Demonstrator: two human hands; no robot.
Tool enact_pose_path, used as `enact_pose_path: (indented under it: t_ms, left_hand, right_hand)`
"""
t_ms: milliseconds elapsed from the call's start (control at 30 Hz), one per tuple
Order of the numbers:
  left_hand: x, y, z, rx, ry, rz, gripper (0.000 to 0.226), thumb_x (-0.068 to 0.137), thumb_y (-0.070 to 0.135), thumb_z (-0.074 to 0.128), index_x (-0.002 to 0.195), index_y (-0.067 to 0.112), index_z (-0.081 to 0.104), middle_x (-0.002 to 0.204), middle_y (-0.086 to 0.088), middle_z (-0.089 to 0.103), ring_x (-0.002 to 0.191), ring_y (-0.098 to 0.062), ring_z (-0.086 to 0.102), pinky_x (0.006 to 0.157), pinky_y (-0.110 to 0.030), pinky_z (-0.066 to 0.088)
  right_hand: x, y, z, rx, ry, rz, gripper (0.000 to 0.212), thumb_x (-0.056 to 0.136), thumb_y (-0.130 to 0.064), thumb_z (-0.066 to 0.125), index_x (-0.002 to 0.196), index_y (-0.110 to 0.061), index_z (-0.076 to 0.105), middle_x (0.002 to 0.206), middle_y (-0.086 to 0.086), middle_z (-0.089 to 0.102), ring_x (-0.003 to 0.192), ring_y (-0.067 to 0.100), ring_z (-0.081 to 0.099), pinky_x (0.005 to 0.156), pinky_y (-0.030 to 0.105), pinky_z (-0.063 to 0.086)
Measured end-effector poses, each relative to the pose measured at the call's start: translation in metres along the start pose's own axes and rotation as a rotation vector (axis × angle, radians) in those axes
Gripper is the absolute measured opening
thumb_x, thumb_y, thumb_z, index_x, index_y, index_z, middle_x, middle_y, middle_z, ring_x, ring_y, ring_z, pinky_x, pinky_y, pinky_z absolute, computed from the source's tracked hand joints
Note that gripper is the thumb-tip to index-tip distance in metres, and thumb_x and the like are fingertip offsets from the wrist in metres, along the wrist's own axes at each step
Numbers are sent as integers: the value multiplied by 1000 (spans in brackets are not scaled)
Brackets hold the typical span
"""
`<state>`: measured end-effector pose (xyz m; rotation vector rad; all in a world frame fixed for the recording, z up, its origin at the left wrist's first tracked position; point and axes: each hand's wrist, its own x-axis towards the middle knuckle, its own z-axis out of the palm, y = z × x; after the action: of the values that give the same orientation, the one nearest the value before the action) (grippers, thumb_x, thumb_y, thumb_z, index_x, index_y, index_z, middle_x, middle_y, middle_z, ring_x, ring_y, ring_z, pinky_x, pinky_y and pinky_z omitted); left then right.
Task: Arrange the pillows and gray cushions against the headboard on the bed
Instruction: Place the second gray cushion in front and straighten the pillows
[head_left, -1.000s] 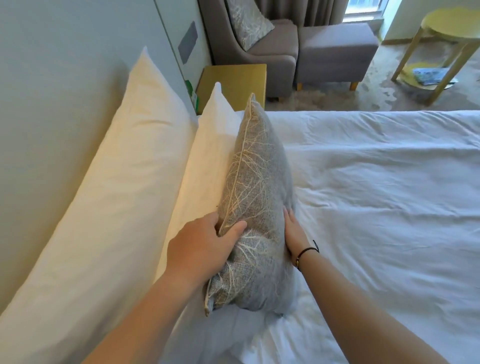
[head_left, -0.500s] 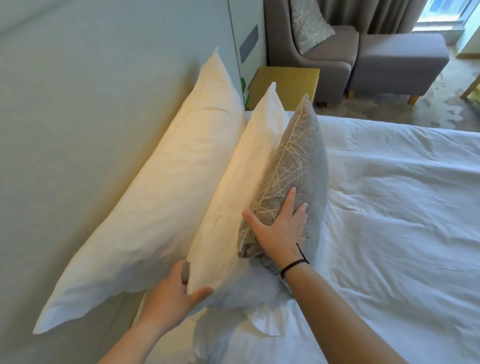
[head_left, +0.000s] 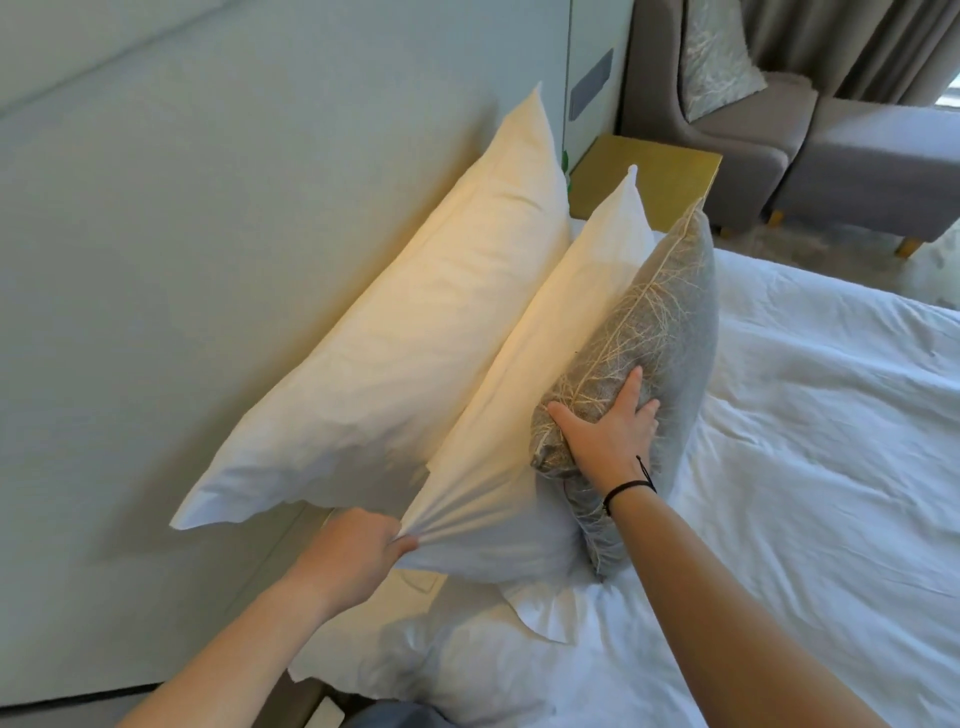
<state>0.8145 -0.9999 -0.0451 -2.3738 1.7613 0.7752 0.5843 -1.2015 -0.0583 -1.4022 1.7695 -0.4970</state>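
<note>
Left hand (head_left: 358, 551) pinches the front pillow's (head_left: 524, 415) corner; right hand (head_left: 610, 431) presses spread fingers on the gray cushion (head_left: 670, 332).

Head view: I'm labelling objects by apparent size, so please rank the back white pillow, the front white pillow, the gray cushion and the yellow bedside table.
1. Back white pillow
2. Front white pillow, though its cushion-covered part makes this unsure
3. Gray cushion
4. Yellow bedside table, farther away and partly hidden, so its real size is unsure
</note>
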Motion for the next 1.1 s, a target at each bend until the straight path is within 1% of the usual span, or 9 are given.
enact_pose_path:
  t_ms: [300,467,567,633,733,800,867,967,1100]
  left_hand:
    - [0,-26,-13,39,-115,18,43,98,51,42,69,21,53,72,5,58,67,-18,55,57,-34,36]
    - [1,-46,-28,-48,-90,77,44,92,57,47,70,21,57,69,4,62,65,-13,58,58,-33,42]
    - [1,-47,-39,-140,42,111,39,91,59,48,71,27,55,70,9,61,67,-9,58,60,-33,45]
    - [-3,-52,-50,-155,299,145,24,90,56,52,84,34,60,87,17,62,84,-11,58,70,-36,51]
    - [-7,-75,-67,6,658,118,32,82,38,73,110,25,63,115,-1,62,102,-32,55,82,-44,50]
    - [-9,-96,-76,48,643,-1,50,77,34,77,120,18,57,119,-12,61,102,-41,56,83,-48,48]
    - [-12,-114,-80,28,487,-150,55,81,40,72,126,19,50,115,-14,62,100,-41,59,80,-46,49]
    - [-16,-137,-79,-109,311,-246,26,94,45,53,100,19,49,94,-11,64,81,-34,59,72,-41,51]
    - [-21,-160,-83,-72,412,-199,39,101,38,44,69,15,44,66,-7,55,65,-33,52,60,-38,46]
  right_hand:
    - [-11,-7,-3,24,-51,22,122,65,-70,72,151,-41,-10,162,15,-7,148,35,4,113,62,21]
    - [-24,-11,-20,37,-102,64,131,52,-86,66,149,-44,-13,163,13,-5,149,33,7,113,59,22]
    - [-34,-11,-27,88,-93,88,136,44,-91,62,150,-43,-7,163,7,4,148,31,16,112,59,28]
    - [-40,-9,-29,125,-73,86,134,46,-89,62,152,-40,-4,163,4,9,146,29,21,111,58,32]
    - [-49,-4,-28,150,-24,72,126,54,-84,63,153,-37,0,163,2,12,146,26,22,112,57,32]
    - [-55,-1,-25,153,4,65,118,62,-79,64,153,-36,3,162,1,15,145,27,25,112,56,33]
    - [-60,1,-20,165,37,55,111,69,-75,64,153,-34,4,162,0,17,144,28,27,112,55,33]
    - [-68,2,-12,168,78,45,107,74,-72,63,154,-31,6,161,0,19,144,27,27,113,53,32]
    - [-73,0,-6,160,100,48,107,76,-69,64,155,-26,6,161,2,20,144,28,27,114,52,31]
